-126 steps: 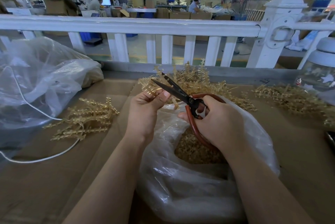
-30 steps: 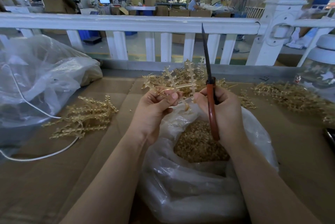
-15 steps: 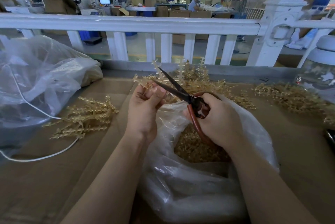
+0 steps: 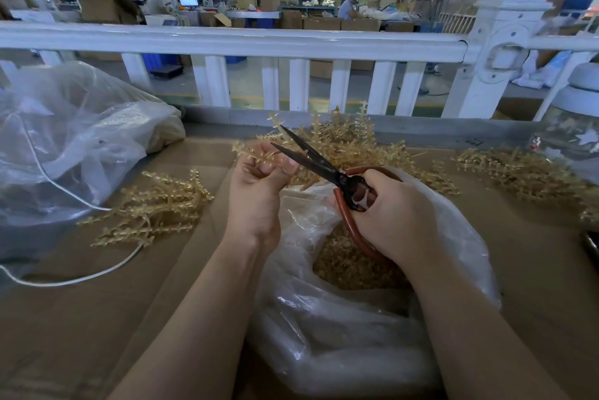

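Note:
My left hand (image 4: 257, 187) holds a tan plastic sprue (image 4: 259, 148) with small parts along its stems, fingers curled round it. My right hand (image 4: 393, 215) grips black scissors (image 4: 316, 163) by their red-brown loop handles. The blades are parted, with their tips at the sprue just above my left fingers. Both hands are over an open clear plastic bag (image 4: 340, 318) that holds a heap of small tan cut pieces (image 4: 343, 266).
Piles of tan sprues lie at the left (image 4: 155, 208), behind the hands (image 4: 359, 143) and at the right (image 4: 518, 173) on the cardboard-covered table (image 4: 97, 318). A big clear bag (image 4: 64, 140) and white cord (image 4: 71, 279) sit left. A white railing (image 4: 291, 43) runs behind; a jar (image 4: 573, 127) stands far right.
A second ago the scissors pointed straight up, shut, in my right hand. They have since swung down towards the left with blades parted at the sprue, which my left hand has turned and lowered.

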Motion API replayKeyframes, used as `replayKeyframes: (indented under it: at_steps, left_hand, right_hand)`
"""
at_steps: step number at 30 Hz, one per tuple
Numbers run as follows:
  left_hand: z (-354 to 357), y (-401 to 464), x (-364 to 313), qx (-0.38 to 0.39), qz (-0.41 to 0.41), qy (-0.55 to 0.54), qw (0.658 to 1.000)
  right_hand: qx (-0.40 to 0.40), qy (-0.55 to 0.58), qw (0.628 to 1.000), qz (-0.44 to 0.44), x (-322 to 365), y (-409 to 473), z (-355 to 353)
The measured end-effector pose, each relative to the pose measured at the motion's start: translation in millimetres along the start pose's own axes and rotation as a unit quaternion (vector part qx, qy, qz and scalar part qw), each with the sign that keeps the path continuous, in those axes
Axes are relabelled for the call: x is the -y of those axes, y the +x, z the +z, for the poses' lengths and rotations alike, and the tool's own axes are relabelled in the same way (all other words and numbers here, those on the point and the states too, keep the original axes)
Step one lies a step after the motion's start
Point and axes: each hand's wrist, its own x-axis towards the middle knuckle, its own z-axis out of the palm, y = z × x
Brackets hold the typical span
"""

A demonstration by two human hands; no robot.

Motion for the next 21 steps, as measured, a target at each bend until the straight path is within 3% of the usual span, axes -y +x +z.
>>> replayKeyframes:
  at_steps: [7, 21]
  left_hand:
    - [-0.9, 0.2, 0.3, 0.016, 0.005, 0.001, 1.000]
    - [-2.3, -0.1, -0.6, 0.028, 0.029, -0.022, 0.999]
  right_hand:
    - [0.015, 0.058, 0.998, -0.005, 2.9, -2.0, -3.4]
    - [0.049, 0.061, 0.997, 0.011, 3.9, -0.6, -5.4]
